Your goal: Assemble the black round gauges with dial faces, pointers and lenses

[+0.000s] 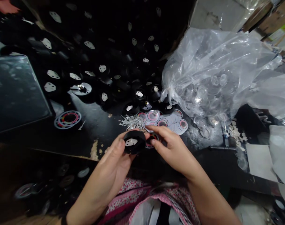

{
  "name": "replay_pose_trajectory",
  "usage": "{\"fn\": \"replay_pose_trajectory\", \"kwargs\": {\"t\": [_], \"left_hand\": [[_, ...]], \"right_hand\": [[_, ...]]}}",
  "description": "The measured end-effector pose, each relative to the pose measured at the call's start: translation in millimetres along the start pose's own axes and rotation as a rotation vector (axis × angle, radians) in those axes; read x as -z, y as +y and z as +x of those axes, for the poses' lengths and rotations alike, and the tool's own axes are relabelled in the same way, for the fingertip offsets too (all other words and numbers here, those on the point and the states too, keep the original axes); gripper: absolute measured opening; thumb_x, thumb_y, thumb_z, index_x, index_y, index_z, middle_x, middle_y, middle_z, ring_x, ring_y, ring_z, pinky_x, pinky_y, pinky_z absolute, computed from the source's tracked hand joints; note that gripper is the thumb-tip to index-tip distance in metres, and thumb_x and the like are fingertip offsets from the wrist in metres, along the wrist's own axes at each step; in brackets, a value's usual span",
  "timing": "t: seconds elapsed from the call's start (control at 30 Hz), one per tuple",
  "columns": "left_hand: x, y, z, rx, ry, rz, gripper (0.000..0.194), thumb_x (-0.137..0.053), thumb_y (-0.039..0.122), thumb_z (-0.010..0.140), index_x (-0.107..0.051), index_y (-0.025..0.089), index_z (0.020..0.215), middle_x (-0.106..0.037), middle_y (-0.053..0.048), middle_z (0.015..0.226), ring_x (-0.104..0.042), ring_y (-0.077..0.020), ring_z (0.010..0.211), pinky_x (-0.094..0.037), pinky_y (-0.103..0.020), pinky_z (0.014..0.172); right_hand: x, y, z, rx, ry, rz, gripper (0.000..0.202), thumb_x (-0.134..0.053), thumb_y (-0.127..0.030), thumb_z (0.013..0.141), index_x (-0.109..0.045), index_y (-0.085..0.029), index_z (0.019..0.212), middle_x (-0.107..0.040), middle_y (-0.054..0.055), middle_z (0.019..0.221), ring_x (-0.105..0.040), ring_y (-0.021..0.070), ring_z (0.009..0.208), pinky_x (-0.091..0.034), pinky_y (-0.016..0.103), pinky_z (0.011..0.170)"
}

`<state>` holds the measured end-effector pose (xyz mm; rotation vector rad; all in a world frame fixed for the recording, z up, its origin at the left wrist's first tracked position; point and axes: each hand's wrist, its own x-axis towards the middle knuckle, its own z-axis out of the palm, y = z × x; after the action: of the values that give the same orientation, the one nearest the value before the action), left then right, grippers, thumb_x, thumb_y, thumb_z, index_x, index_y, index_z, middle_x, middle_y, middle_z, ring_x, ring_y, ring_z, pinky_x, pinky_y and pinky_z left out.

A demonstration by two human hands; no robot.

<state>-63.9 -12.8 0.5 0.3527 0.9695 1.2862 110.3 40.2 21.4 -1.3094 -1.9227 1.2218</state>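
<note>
My left hand point(113, 159) is closed around a black round gauge housing point(140, 145), tilted so that a small white plate shows inside it. Just to its right, my right hand point(176, 150) pinches a printed dial disc point(149, 144) between thumb and fingers. The disc is dark with red marks and partly hidden by the fingers and the housing. Beyond my hands lies a heap of thin pale pointers point(131, 122). Beside that heap, fanned-out grey dial discs point(162, 122) overlap on the dark table.
Many black housings point(105, 97) are piled at the back. A large clear plastic bag point(217, 59) of clear round covers bulges at the right. A screwdriver point(225, 137) and white card point(261, 161) lie near it. More dial discs point(67, 119) rest at left, by a dark glossy panel point(16, 90).
</note>
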Motion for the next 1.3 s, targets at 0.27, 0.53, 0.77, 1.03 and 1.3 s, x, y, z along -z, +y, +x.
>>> {"fn": "replay_pose_trajectory", "kwargs": {"t": [0.27, 0.53, 0.77, 1.03, 1.3], "left_hand": [[-5.3, -12, -5, -0.004, 0.098, -0.077, 0.033, -0.064, 0.053, 0.091, -0.075, 0.031, 0.113, -0.077, -0.001, 0.120, -0.062, -0.0212, 0.126, -0.050, -0.032, 0.107], [-15.9, -19, -3, 0.128, 0.035, 0.032, 0.025, -0.071, 0.043, 0.087, -0.077, 0.034, 0.110, -0.072, -0.001, 0.130, -0.065, -0.0273, 0.124, -0.059, -0.037, 0.096], [-0.6, -24, -4, 0.076, -0.042, 0.315, 0.036, -0.069, 0.045, 0.089, -0.073, 0.035, 0.123, -0.068, -0.002, 0.138, -0.055, -0.0281, 0.135, -0.038, -0.044, 0.118], [4.6, -26, -1, 0.108, -0.084, 0.319, 0.039, -0.070, 0.045, 0.088, -0.071, 0.035, 0.126, -0.065, -0.003, 0.142, -0.058, -0.0299, 0.132, -0.053, -0.042, 0.104], [4.6, -27, -2, 0.129, -0.078, 0.226, 0.032, -0.074, 0.044, 0.085, -0.077, 0.036, 0.115, -0.067, -0.002, 0.140, -0.063, -0.0277, 0.126, -0.060, -0.033, 0.092]], "right_hand": [[-11, 5, -15, -0.207, 0.209, 0.332, 0.013, -0.065, -0.032, 0.088, -0.059, -0.022, 0.092, -0.062, -0.002, 0.080, -0.061, 0.0122, 0.070, -0.053, 0.027, 0.069], [-9, -18, -23, 0.081, 0.268, 0.006, 0.021, -0.058, -0.017, 0.096, -0.072, -0.028, 0.108, -0.067, 0.001, 0.096, -0.065, 0.0145, 0.091, -0.052, 0.029, 0.083], [-9, -18, -20, -0.038, 0.238, -0.039, 0.005, -0.064, -0.018, 0.092, -0.063, -0.023, 0.093, -0.064, -0.001, 0.090, -0.061, 0.0127, 0.081, -0.049, 0.025, 0.074], [-4, -12, -23, -0.101, 0.189, 0.125, 0.002, -0.064, -0.023, 0.092, -0.066, -0.024, 0.091, -0.063, -0.001, 0.085, -0.061, 0.0143, 0.082, -0.049, 0.028, 0.074], [-1, -13, -21, -0.136, 0.147, 0.168, 0.000, -0.065, -0.023, 0.090, -0.065, -0.023, 0.089, -0.064, 0.000, 0.086, -0.061, 0.0148, 0.083, -0.049, 0.028, 0.072]]}}
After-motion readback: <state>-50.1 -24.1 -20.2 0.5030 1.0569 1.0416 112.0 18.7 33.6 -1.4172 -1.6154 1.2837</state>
